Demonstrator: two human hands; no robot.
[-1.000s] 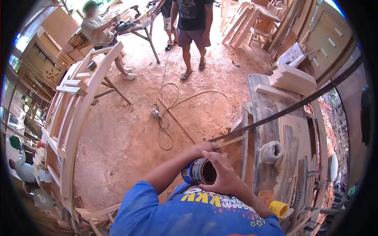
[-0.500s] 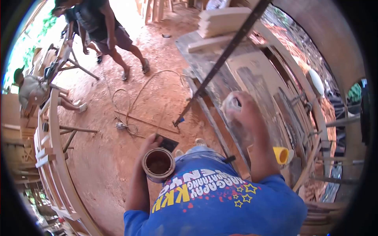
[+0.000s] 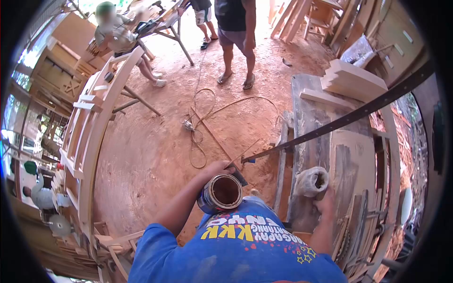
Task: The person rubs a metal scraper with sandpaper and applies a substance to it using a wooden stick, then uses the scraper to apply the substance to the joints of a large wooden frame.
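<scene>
My left hand (image 3: 218,169) is closed at the far rim of an open can (image 3: 211,200) with brown stuff inside, held in front of my blue shirt. A dark flat piece, like a scraper blade (image 3: 239,176), juts out from the same fingers. A thin stick (image 3: 247,150) shows just beyond them. On the right, a cloudy, plastic-wrapped roll or jar (image 3: 309,182) lies on the bench with its dark opening to the right. My right hand (image 3: 324,205) is right beside its near end, thumb apart. Whether the fingertips touch it cannot be made out.
The worn workbench (image 3: 306,113) bears stacked wooden pieces (image 3: 354,80). A dark perforated metal strip (image 3: 330,123) slants across it. A cord (image 3: 207,118) loops over the dusty floor. A wooden frame (image 3: 94,155) stands left. People stand and sit at the back; another is at far left.
My view has swung left. My right hand has come down nearer my body and loosened from the cloudy roll on the bench. My left hand keeps the can and dark flat piece.
</scene>
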